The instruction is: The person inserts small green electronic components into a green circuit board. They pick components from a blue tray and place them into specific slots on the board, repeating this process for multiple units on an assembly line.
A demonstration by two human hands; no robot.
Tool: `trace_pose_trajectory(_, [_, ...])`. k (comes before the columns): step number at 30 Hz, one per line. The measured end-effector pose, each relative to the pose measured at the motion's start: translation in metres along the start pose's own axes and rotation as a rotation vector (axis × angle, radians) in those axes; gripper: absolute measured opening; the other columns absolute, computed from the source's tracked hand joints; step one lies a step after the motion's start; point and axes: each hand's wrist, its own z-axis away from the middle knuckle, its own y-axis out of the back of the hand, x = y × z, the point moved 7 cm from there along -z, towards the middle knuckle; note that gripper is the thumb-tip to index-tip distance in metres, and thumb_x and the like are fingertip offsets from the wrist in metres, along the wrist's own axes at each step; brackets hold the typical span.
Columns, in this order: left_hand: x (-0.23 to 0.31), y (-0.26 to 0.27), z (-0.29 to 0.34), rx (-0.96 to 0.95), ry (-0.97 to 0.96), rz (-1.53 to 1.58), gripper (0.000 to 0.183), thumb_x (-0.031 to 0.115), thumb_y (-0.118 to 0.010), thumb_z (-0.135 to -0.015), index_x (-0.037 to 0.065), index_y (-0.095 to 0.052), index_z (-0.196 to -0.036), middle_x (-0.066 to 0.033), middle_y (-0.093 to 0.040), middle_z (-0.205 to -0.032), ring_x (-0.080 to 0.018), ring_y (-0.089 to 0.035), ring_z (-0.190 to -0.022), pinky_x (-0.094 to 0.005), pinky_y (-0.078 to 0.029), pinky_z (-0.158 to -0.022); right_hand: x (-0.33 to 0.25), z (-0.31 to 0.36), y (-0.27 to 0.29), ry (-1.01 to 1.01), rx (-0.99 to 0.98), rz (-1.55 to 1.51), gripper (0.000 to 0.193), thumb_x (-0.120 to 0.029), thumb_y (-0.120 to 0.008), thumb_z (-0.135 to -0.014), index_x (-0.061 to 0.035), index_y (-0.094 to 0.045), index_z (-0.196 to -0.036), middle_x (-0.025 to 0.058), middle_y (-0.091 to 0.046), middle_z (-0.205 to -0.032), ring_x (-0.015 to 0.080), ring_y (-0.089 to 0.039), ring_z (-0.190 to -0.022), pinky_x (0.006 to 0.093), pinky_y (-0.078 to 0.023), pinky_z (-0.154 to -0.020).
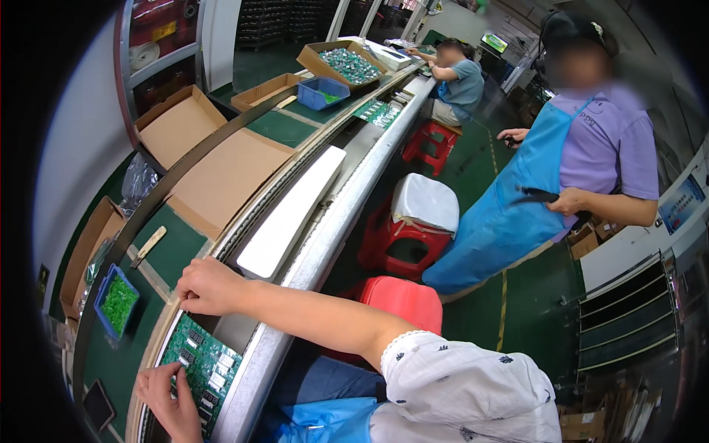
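Observation:
A green circuit board (pixel 221 354) with black digit displays and white parts lies in the line's channel in front of me. My left hand (pixel 166 395) is over its left edge, thumb and forefinger closed together beside a black display; anything between them is too small to make out. My right hand (pixel 210 286) is just past the board's far end, above the wooden rail, its fingers curled in a pinch. What it holds, if anything, is hidden. To the left, a blue bin (pixel 117 301) of small green parts stands on the green bench top.
Farther along the channel lie a long white panel (pixel 292 214) and another circuit board (pixel 378 113). Cardboard boxes (pixel 177 125), a second blue bin (pixel 323 93) and a wooden-handled tool (pixel 150 245) are leftward. Red stools (pixel 402 299) and a standing person (pixel 517 177) are rightward; another person (pixel 458 85) sits farther off.

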Motion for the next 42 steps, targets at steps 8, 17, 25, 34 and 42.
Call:
trace_pose_trajectory(8, [-0.002,0.004,0.001,0.023,-0.005,0.021,0.009,0.000,-0.067,-0.084,0.005,-0.063,-0.090,-0.0058,-0.060,-0.086,-0.0247,-0.053,-0.089,-0.0374,-0.035,-0.092,-0.004,0.000,0.000,0.009,-0.013,-0.006,0.010,-0.020,-0.070,-0.075,-0.0108,-0.070,-0.073,0.0047,-0.066,-0.074,0.0275,-0.061,-0.082,0.0411,-0.048,-0.075])
trace_pose_trajectory(17, [0.007,-0.001,-0.001,0.002,-0.007,-0.002,0.007,0.001,-0.067,-0.085,0.005,-0.064,-0.090,-0.0059,-0.060,-0.086,-0.0249,-0.053,-0.091,-0.0366,-0.035,-0.093,-0.003,0.003,0.008,-0.004,-0.036,0.000,0.009,-0.020,-0.071,-0.073,-0.0111,-0.071,-0.071,0.0058,-0.067,-0.074,0.0290,-0.064,-0.083,0.0434,-0.050,-0.075])
trace_pose_trajectory(25, [-0.017,0.010,-0.006,0.128,0.047,0.109,0.006,0.005,-0.072,-0.080,0.005,-0.067,-0.081,-0.0101,-0.066,-0.083,-0.0305,-0.058,-0.084,-0.0405,-0.041,-0.082,-0.023,-0.011,0.004,0.086,-0.098,0.032,0.017,-0.022,-0.074,-0.078,-0.0059,-0.070,-0.076,0.0113,-0.065,-0.075,0.0340,-0.063,-0.080,0.0444,-0.051,-0.074])
trace_pose_trajectory(34, [-0.058,0.048,-0.029,0.172,0.167,-0.101,0.006,0.018,-0.072,-0.086,0.011,-0.072,-0.086,-0.0011,-0.070,-0.090,-0.0237,-0.060,-0.091,-0.0395,-0.037,-0.088,-0.051,-0.042,0.005,-0.011,-0.172,-0.037,0.015,-0.016,-0.070,-0.087,-0.0050,-0.073,-0.097,0.0104,-0.070,-0.091,0.0274,-0.063,-0.087,0.0365,-0.051,-0.077])
trace_pose_trajectory(42, [-0.115,0.012,-0.100,0.059,0.179,-0.365,0.014,0.020,-0.070,-0.085,0.016,-0.077,-0.096,-0.0026,-0.072,-0.092,-0.0264,-0.062,-0.096,-0.0455,-0.038,-0.089,-0.075,-0.122,-0.033,0.294,-0.379,0.491,0.021,-0.015,-0.071,-0.082,-0.0099,-0.075,-0.103,0.0109,-0.070,-0.103,0.0330,-0.061,-0.106,0.0444,-0.049,-0.092])
